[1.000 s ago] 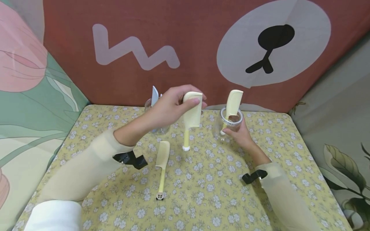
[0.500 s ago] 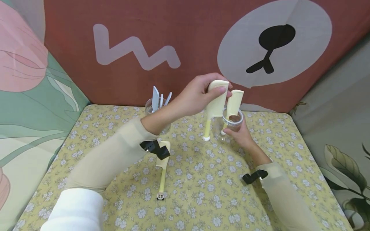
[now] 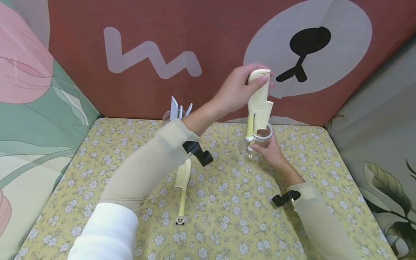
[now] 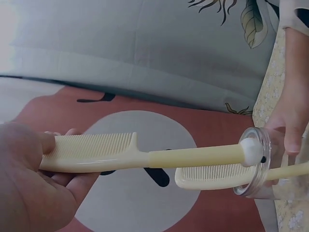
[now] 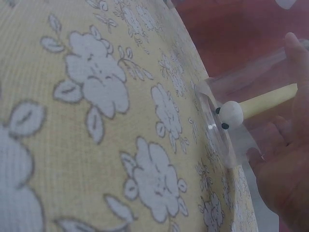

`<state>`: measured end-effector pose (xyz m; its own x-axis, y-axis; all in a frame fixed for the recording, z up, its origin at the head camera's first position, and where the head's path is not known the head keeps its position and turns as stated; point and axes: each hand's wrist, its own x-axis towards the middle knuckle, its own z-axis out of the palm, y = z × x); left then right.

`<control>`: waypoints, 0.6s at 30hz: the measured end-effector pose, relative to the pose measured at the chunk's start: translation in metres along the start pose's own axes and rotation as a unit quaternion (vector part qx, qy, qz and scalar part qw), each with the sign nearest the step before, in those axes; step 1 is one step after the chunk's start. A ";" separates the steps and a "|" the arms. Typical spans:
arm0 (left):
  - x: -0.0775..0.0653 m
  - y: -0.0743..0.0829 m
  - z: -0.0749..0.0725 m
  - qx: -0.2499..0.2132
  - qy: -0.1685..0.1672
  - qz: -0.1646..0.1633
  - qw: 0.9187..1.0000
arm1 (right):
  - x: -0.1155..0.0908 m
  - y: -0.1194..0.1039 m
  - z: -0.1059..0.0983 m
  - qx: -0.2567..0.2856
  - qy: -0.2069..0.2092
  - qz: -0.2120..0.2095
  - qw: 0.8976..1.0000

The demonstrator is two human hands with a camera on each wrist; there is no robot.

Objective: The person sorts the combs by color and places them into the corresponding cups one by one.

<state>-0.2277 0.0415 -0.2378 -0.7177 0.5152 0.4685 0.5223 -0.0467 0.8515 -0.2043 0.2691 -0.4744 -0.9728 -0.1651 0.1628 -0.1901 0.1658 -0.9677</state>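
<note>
My left hand [image 3: 242, 86] pinches a cream comb [image 4: 96, 152] by its toothed end, handle pointing down. The white knob [image 4: 251, 152] at the handle's end is right at the mouth of a clear jar [image 3: 263, 139]. Around that jar's side my right hand [image 3: 271, 151] curls its fingers and thumb. A second cream comb [image 4: 217, 176] stands in the jar, teeth end up above the rim; its white round tip [image 5: 231, 114] shows near the jar's bottom in the right wrist view. Another cream comb [image 3: 183, 177] with a yellow handle lies on the table below my left forearm.
Behind my left forearm, a second clear jar [image 3: 167, 117] holds several pale blue combs [image 3: 174, 107], partly hidden by the arm. A flowered yellow cloth [image 3: 221, 209] covers the table. A red printed curtain [image 3: 146, 90] hangs along the back edge.
My left hand has carried its comb right and up, from the middle of the table to over the jar. The right hand and the jar have stayed in place.
</note>
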 end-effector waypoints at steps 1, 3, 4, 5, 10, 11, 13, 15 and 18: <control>0.002 -0.001 0.000 -0.003 0.006 -0.004 1.000 | 0.000 0.000 0.000 0.002 -0.002 -0.002 1.000; 0.006 -0.004 0.002 -0.012 0.015 -0.014 1.000 | 0.001 0.001 0.001 0.003 -0.004 -0.005 1.000; 0.008 -0.006 0.003 -0.017 0.020 -0.019 0.999 | 0.001 0.001 0.001 0.005 -0.005 -0.007 1.000; 0.009 -0.008 0.003 -0.019 0.025 -0.021 0.999 | 0.001 0.001 0.001 0.005 -0.004 -0.008 1.000; 0.017 -0.017 0.010 -0.036 0.052 -0.043 0.997 | 0.002 0.002 0.001 0.001 -0.003 -0.011 1.000; 0.018 -0.020 0.012 -0.040 0.055 -0.048 0.997 | 0.002 0.002 0.001 0.001 -0.004 -0.011 1.000; 0.020 -0.024 0.016 -0.049 0.059 -0.061 0.995 | 0.002 0.002 0.000 0.003 -0.007 -0.010 1.000; 0.021 -0.028 0.021 -0.052 0.059 -0.064 0.995 | 0.001 0.001 0.000 0.004 -0.010 -0.010 1.000; 0.023 -0.036 0.029 -0.056 0.048 -0.067 0.995 | 0.001 0.000 0.000 0.004 -0.013 -0.010 1.000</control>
<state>-0.2490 0.0797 -0.2644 -0.8205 0.4402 0.3647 0.3679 -0.0818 0.9263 -0.2051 0.2695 -0.4746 -0.9651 -0.1936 0.1765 -0.2077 0.1549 -0.9658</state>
